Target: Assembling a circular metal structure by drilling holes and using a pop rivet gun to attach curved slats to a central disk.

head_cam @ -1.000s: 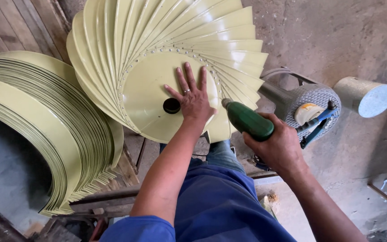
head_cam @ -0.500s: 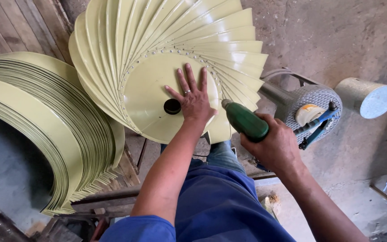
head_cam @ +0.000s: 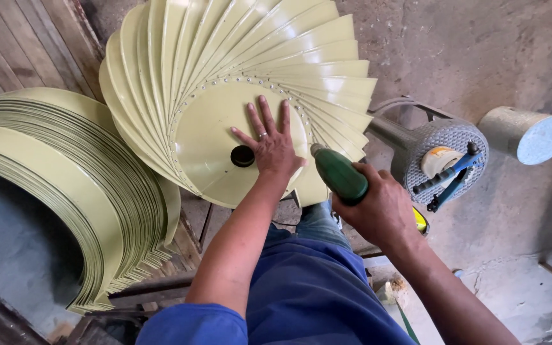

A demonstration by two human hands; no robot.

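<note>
The pale green fan wheel [head_cam: 225, 83] stands before the person, its curved blades overlapping in a spiral around a flat disc with a dark centre hole. The left hand [head_cam: 273, 144] lies spread flat on that disc, just beside the hole, while the right hand [head_cam: 381, 207] is wrapped tight around a green power tool [head_cam: 340, 176] at the disc's rim.

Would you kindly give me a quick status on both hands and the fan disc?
Left hand flat on pale green disc. Right hand gripping green drill at disc edge. Nothing blocking.
</note>
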